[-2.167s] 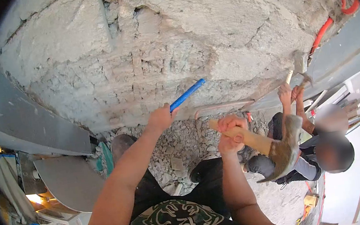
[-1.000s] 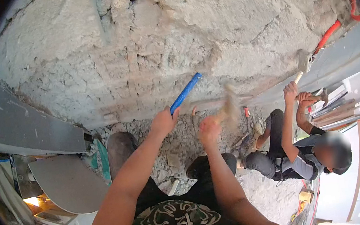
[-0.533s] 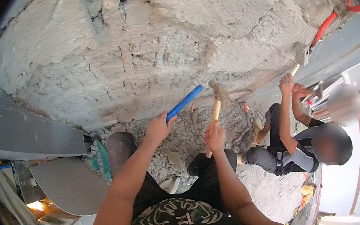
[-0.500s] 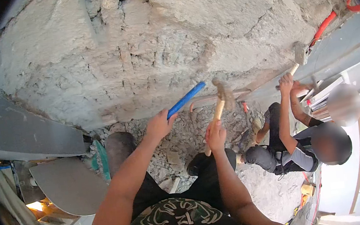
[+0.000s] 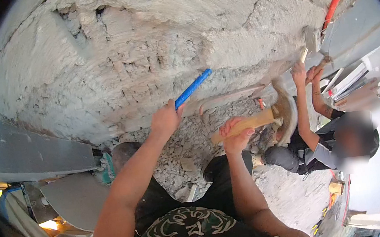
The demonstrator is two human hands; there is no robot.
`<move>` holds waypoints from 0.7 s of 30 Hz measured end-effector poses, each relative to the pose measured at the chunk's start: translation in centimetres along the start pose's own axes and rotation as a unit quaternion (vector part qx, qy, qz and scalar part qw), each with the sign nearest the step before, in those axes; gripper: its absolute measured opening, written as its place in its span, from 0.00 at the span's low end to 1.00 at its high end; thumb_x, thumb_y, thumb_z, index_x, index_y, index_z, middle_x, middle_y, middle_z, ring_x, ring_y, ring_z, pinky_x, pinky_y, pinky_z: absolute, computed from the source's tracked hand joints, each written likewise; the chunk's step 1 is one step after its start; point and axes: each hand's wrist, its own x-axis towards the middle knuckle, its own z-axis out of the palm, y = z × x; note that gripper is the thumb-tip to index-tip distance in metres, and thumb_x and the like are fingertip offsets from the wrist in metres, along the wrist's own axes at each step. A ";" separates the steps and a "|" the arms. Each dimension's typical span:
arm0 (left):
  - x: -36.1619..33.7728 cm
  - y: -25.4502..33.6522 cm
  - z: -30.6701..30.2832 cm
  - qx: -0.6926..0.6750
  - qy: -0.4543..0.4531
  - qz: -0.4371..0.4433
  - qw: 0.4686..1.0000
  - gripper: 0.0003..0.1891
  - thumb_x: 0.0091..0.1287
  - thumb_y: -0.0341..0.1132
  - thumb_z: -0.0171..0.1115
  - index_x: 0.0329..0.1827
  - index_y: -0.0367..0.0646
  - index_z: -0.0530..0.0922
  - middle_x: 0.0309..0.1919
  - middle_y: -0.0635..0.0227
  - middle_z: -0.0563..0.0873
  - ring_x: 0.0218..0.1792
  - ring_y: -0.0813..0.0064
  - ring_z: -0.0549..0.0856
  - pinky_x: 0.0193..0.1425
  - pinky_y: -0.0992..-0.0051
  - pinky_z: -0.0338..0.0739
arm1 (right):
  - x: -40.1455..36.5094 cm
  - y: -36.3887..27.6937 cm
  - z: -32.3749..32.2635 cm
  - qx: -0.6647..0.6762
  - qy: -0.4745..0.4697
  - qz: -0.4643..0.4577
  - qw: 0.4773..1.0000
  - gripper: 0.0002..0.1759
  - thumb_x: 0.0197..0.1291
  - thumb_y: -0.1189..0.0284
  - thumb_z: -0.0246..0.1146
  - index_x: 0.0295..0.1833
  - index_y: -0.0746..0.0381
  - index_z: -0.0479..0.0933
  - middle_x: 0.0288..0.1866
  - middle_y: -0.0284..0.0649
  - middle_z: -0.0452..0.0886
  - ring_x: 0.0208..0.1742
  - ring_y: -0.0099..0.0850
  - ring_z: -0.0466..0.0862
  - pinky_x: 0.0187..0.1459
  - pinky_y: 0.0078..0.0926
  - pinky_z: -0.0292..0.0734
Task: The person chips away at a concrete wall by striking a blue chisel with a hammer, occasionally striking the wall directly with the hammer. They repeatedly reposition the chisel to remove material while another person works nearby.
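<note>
My left hand (image 5: 166, 120) is closed around the lower end of a blue chisel (image 5: 193, 88). The chisel slants up and to the right, its far end overlapping the base of the rough, chipped wall (image 5: 136, 54). In my right hand (image 5: 235, 136) is a hammer (image 5: 258, 120), gripped by its pale wooden handle. Its head, smeared by motion, is out to the right, apart from the chisel. Broken rubble (image 5: 179, 148) covers the ground beneath both hands.
On the right a co-worker (image 5: 314, 139) crouches close by, both hands raised, with a hammer (image 5: 313, 39) at the wall. An orange conduit (image 5: 334, 6) runs down the upper right. A grey panel (image 5: 34, 152) borders the left, near a curved grey board (image 5: 79, 199).
My right hand has tipped the hammer away from the chisel, its head swinging right and down. The chisel's upper end sits slightly higher. The co-worker's raised hands have shifted, and the view has turned slightly.
</note>
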 end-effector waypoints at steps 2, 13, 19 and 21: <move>0.2 1.2 -1.4 0.020 -0.031 -0.030 0.999 0.23 0.77 0.52 0.53 0.45 0.36 0.75 0.28 0.47 0.87 0.31 0.44 0.88 0.35 0.49 0.82 | 0.4 2.0 2.6 0.084 0.053 -0.014 0.995 0.40 0.65 0.30 0.50 0.37 0.61 0.70 0.21 0.36 0.69 0.18 0.28 0.71 0.20 0.26 0.68; 0.7 3.3 -2.6 0.048 -0.059 -0.052 0.996 0.25 0.77 0.53 0.51 0.46 0.33 0.77 0.31 0.44 0.87 0.36 0.43 0.88 0.41 0.48 0.82 | 2.4 1.8 -0.7 -0.176 0.074 0.212 0.958 0.41 0.69 0.29 0.42 0.32 0.61 0.69 0.16 0.34 0.66 0.13 0.28 0.67 0.17 0.29 0.65; 0.8 4.1 -3.1 0.045 -0.066 -0.075 0.994 0.25 0.77 0.53 0.52 0.45 0.33 0.77 0.32 0.43 0.87 0.36 0.41 0.88 0.40 0.48 0.82 | 4.4 -0.5 5.2 0.210 0.115 -0.039 0.970 0.42 0.67 0.29 0.43 0.33 0.61 0.70 0.16 0.36 0.68 0.14 0.29 0.68 0.18 0.30 0.65; 0.7 3.9 -3.1 0.040 -0.070 -0.074 0.994 0.26 0.77 0.53 0.52 0.45 0.33 0.78 0.32 0.43 0.87 0.36 0.41 0.88 0.40 0.48 0.82 | 3.3 1.7 5.4 0.275 0.190 -0.046 0.941 0.42 0.68 0.30 0.44 0.30 0.61 0.70 0.16 0.35 0.68 0.12 0.29 0.68 0.16 0.29 0.64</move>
